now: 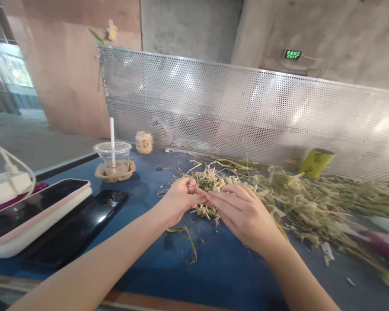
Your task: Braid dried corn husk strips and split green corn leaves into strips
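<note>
My left hand (181, 198) and my right hand (243, 211) meet at the fingertips over the blue table (149, 263). Both have their fingers pressed together in a pinch; whatever lies between them is too small or hidden to name. Just behind and beneath the fingers is a small heap of dried, pale green plant bits (210, 176), partly covered by my hands. To the right spreads a larger pile of dried plant stems and leaves (298, 201), close to my right hand. A single bent dry stalk (192, 244) lies in front of my hands.
On the left are a black phone (81, 224), a pink-and-white cased device (39, 211) and a white charger (9, 185). Farther back stand a clear plastic cup (119, 156) with a straw and a small jar (144, 142). A perforated metal screen (214, 103) borders the back; a yellow-green packet (316, 163) leans there.
</note>
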A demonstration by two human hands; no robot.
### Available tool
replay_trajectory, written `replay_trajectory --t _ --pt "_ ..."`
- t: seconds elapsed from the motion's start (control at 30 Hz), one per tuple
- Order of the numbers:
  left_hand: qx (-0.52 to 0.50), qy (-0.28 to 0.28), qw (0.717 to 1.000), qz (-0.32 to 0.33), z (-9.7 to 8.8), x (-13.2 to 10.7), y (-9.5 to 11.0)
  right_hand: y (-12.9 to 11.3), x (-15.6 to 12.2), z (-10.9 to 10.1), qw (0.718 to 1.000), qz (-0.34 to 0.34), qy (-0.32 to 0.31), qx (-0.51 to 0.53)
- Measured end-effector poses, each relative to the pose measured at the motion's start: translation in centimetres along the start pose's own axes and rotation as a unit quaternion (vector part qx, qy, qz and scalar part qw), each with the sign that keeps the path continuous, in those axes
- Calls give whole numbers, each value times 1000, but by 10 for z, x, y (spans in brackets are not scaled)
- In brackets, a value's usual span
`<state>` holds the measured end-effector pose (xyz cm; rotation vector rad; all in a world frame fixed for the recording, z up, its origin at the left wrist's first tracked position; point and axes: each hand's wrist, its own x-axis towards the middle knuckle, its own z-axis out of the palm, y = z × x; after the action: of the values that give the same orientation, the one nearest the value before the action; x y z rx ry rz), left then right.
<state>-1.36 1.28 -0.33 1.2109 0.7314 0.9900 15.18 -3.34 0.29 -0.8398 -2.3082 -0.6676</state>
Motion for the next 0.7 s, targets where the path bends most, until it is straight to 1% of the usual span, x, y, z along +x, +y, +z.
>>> replay_trajectory --t 0.07,0.13,0.23,0.3,0.47,0.63,0.7 --pt "4 -12 1000 18 1 -2 1 2 -1 3 997 59 25 46" --pt "9 -22 999 41 1 -4 2 3 -1 5 988 116 48 90" --pt "26 -26 997 74 1 -5 2 2 0 7 977 161 58 123" --pt "38 -26 995 86 1 -4 2 1 1 8 977 163 59 120" --pt "53 -27 994 93 2 -3 1 0 0 8 984 136 65 97" --pt "15 -11 997 70 3 -4 2 1 -2 6 990 88 96 59" --pt "9 -2 997 72 2 -4 2 2 -2 5 991 74 105 28"
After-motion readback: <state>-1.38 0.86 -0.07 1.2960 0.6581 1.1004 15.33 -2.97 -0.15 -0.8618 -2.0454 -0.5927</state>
